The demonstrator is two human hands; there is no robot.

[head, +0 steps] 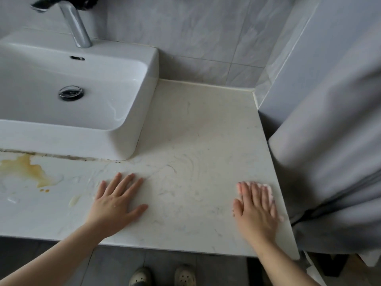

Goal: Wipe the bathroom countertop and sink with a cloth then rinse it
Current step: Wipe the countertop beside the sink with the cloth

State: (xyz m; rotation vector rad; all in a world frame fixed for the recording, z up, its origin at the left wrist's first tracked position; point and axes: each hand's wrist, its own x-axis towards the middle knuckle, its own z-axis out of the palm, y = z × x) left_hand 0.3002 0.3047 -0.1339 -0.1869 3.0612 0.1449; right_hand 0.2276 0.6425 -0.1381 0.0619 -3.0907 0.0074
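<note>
Glossy white ceramic on the sink (152,79), polished bright metal on the tap (77,27) at 11 o'clock. The surface (195,131) shows smooth, pale, veined stone, smeared wet, with a yellowish stain (31,170) at 9. Pink fluffy cloth (268,187) at 4. Grey wall tiles (195,27) look satin-smooth; the curtain (329,141) is matt grey fabric.
</note>
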